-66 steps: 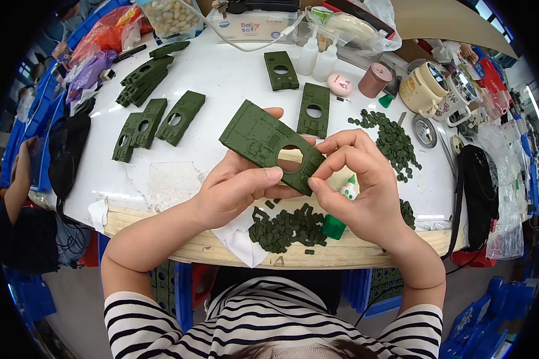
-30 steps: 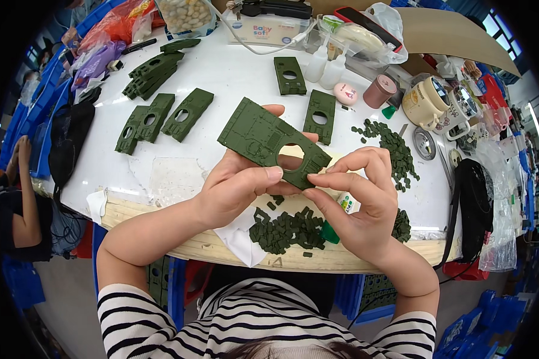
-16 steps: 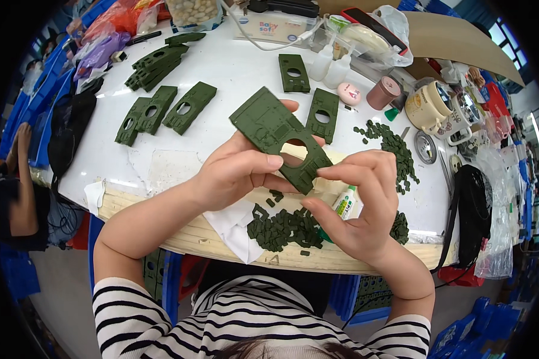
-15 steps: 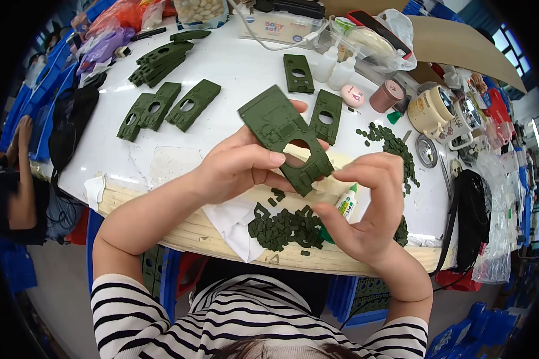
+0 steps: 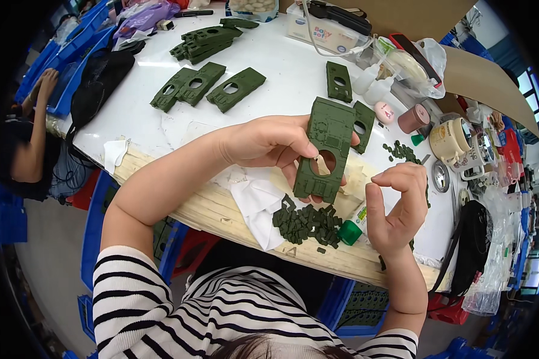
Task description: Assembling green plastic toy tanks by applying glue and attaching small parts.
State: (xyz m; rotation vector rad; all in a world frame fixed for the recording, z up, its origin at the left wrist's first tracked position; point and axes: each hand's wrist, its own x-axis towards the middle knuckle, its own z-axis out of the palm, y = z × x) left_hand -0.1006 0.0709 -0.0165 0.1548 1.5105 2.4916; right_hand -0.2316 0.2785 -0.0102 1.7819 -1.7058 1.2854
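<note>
My left hand (image 5: 266, 143) grips a dark green plastic model tank hull (image 5: 332, 122), thumb at the edge of its large round hole, fingers behind. The hull's flat detailed face is turned up toward me, above the near table edge. To its right my right hand (image 5: 399, 206) is raised apart from it, fingers curled, thumb and forefinger tips close together with nothing visible between them. Below the hull lies a pile of small dark green pieces (image 5: 305, 223). Beside it a white glue bottle (image 5: 363, 212) with a green cap (image 5: 349, 232) is partly behind my right hand.
More green hulls (image 5: 236, 90) lie on the white table (image 5: 144, 84), some stacked (image 5: 203, 45) at the back left. A white cloth (image 5: 254, 209) hangs near the front edge. At right are a pink container (image 5: 414, 118), a cream mug (image 5: 448, 140) and a round metal lid (image 5: 440, 176).
The hull has turned more upright in my left hand. My right hand has come away from the hull's edge, its thumb and forefinger closer together. The whole view has shifted.
</note>
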